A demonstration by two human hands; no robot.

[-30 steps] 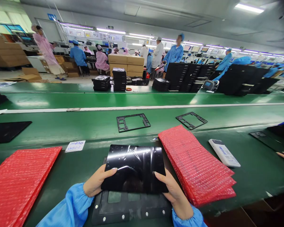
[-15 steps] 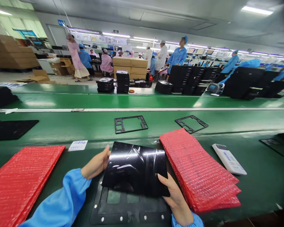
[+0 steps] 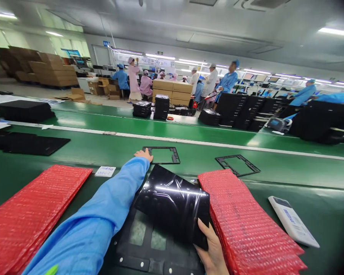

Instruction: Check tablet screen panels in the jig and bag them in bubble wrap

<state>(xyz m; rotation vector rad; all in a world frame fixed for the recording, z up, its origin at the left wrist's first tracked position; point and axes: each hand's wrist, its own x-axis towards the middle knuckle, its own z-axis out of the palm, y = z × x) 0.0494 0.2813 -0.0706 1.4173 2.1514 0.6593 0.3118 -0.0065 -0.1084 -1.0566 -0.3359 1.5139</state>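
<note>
My right hand [image 3: 210, 248] grips the lower right corner of a glossy black screen panel [image 3: 174, 202], thumb on its face. The panel is tilted above a dark tray-like fixture [image 3: 132, 250] with pale windows and white round dots, and hides part of it. Stretched forward past the panel, my left hand [image 3: 144, 154] has its fingers apart at the left end of a thin black frame [image 3: 176, 154] on the green surface. It appears to touch the frame, covering that corner. Another black frame [image 3: 250, 168] lies farther right.
Red bubble-wrap bags lie in a left stack [image 3: 43, 210] and a right stack [image 3: 246, 217]. A white handheld device [image 3: 294, 221] lies at far right, a handwritten label [image 3: 105, 171] at left. Dark flat panels [image 3: 43, 144] rest farther left. People work beyond stacked black parts [image 3: 232, 109].
My left hand has left the panel's left side and reached forward to the black frame. My right hand still holds the panel, which has turned and tilted. The view has swung left.
</note>
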